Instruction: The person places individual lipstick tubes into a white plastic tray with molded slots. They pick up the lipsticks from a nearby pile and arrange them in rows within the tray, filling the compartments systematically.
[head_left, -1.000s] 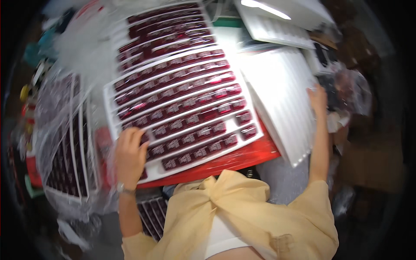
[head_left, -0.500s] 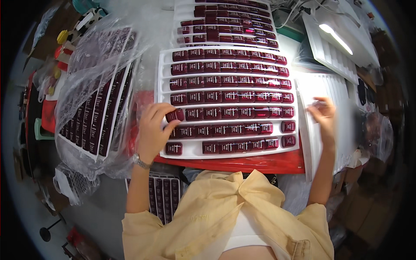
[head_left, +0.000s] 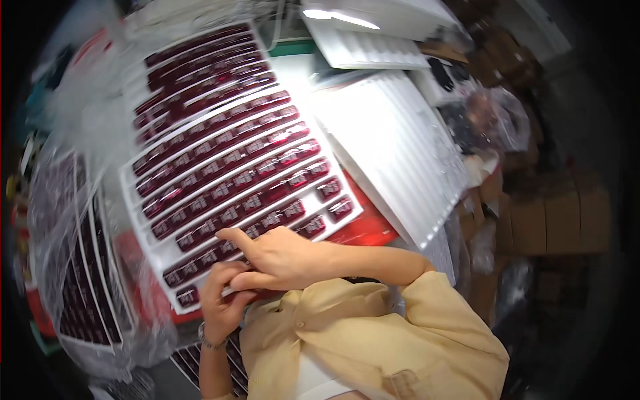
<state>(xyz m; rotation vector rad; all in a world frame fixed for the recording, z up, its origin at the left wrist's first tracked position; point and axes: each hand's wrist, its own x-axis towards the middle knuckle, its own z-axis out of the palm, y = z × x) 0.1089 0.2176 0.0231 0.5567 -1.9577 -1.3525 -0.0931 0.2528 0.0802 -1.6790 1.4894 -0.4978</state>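
My left hand [head_left: 225,297] is closed in a pinch low over the near edge of a white ridged tray [head_left: 170,248]. Against it, my right hand [head_left: 283,257] has its index finger stretched out and its thumb and other fingers bent in. Whatever lies between the two hands is hidden and blurred. Rows of small glossy dark red containers [head_left: 233,175] with pale print fill the tray. One slot at the left end of a row is bare, and gaps show in the nearest rows. A lone container [head_left: 187,296] sits at the tray's near left corner.
Another filled tray [head_left: 207,73] lies beyond. White ribbed empty trays [head_left: 400,147] stand to the right, by a bright lamp [head_left: 340,18]. Plastic-wrapped filled trays [head_left: 87,267] lie at the left. Cardboard boxes [head_left: 553,217] are stacked far right. A red surface [head_left: 367,213] shows beneath.
My left hand has lifted a dark red container from a row's left end and drawn back. My right hand has come from the white trays over to the left hand. The view has turned.
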